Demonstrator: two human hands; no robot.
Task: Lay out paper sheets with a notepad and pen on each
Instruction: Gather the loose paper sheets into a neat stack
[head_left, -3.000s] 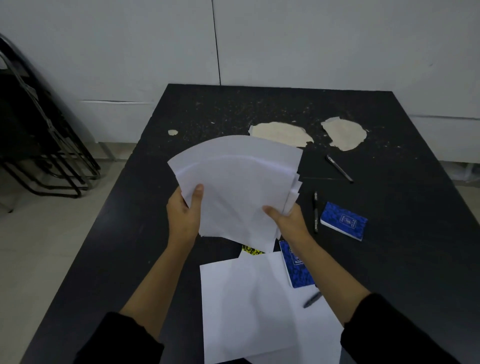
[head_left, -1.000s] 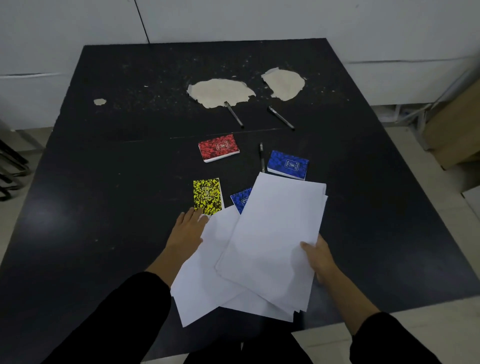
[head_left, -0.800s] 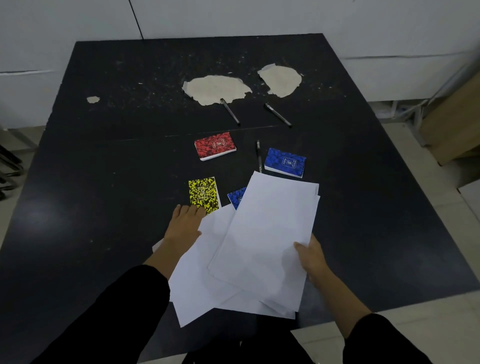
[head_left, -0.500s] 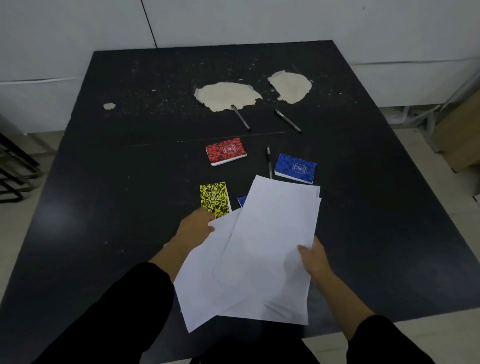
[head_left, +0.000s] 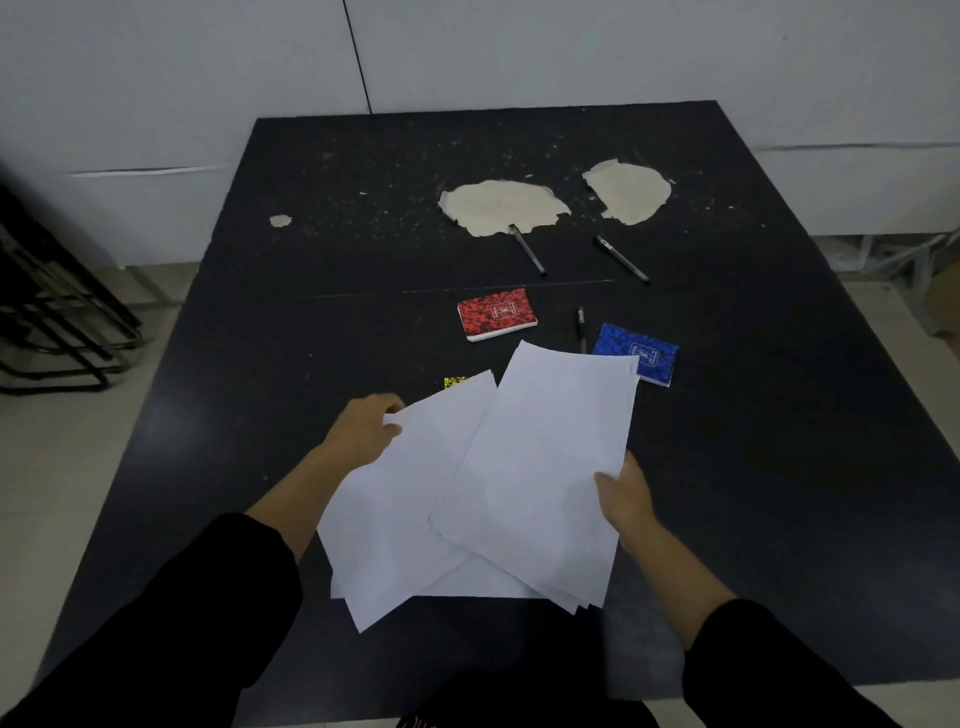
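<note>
1. The right hand (head_left: 623, 499) grips a stack (head_left: 550, 467) of thin white sheets by its right edge, thumb on top and fingers curled under; the sheets look smooth and flat, and their far corners fan slightly apart.
2. The left hand (head_left: 366, 431) pinches the far left corner of a single sheet (head_left: 405, 499), which lies partly under the stack and slants toward the person.
3. More white paper (head_left: 467, 584) shows beneath both, near the table's near edge, between the two forearms.
4. Just beyond the left hand's sheet, a corner of a yellow notepad (head_left: 455, 383) with a speckled cover peeks out; the paper hides the rest.
5. Farther out from the left hand lies a red notepad (head_left: 496, 313), a small rectangle with a mottled cover and a white page edge.
6. Beyond the right hand, a blue notepad (head_left: 636, 358) of the same mottled kind sits with its near left corner touching or tucked under the stack's far edge; I cannot tell which.
7. A slim dark pen (head_left: 582, 330) lies just left of the blue notepad, its near end hidden by the stack.
8. Two more pens (head_left: 527, 255) (head_left: 622, 258) lie farther away, well apart from both hands, each slanted.
9. The table (head_left: 260, 364) is matte black and speckled with pale flecks; two large ragged patches (head_left: 501, 207) (head_left: 628, 191) show where the surface has peeled to a beige layer.
10. Both sleeves (head_left: 171, 634) are black cloth.
</note>
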